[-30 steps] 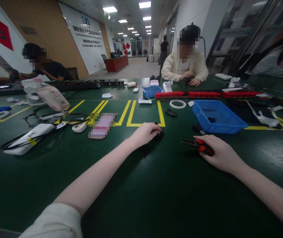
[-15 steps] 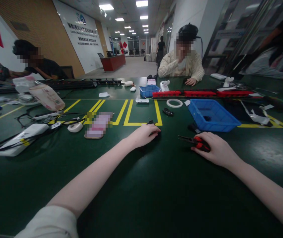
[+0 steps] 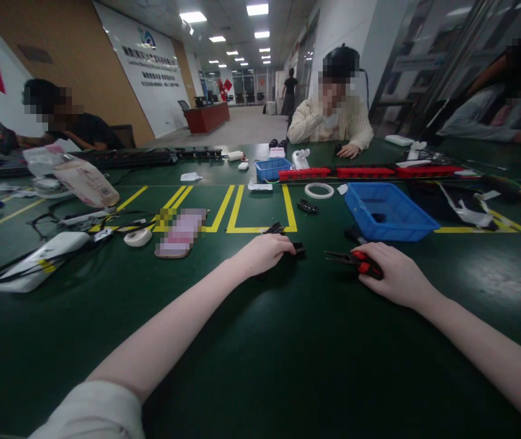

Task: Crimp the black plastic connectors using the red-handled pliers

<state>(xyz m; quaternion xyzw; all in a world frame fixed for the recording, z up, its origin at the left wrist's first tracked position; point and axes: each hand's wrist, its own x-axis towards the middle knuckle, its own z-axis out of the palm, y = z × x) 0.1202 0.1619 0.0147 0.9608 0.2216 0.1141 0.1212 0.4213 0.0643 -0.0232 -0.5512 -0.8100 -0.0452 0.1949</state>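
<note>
My left hand (image 3: 264, 253) is low over the green table with its fingers closed on a small black part (image 3: 300, 248), which sticks out past the fingertips. Just beyond the knuckles lies another black part (image 3: 273, 228). The palm side of this hand is hidden. To the right, my right hand (image 3: 395, 272) is wrapped round needle-nose pliers (image 3: 366, 264) with red and black handles. Their jaws point left toward my left hand, and the two hands are apart. Farther back a third black part (image 3: 308, 207) rests on the table.
A blue bin (image 3: 390, 228) stands beyond my right hand, a black piece (image 3: 354, 234) beside it. A tape ring (image 3: 318, 191), a smaller blue bin (image 3: 273, 168) and red strips (image 3: 365, 172) lie farther back. Leftward are a phone (image 3: 181, 233), cables and a white power bank (image 3: 41, 262). People sit around the table.
The black part now shows beyond my left fingertips, and the other black part behind that hand is more exposed. The pliers stay in my right hand, nearly unmoved.
</note>
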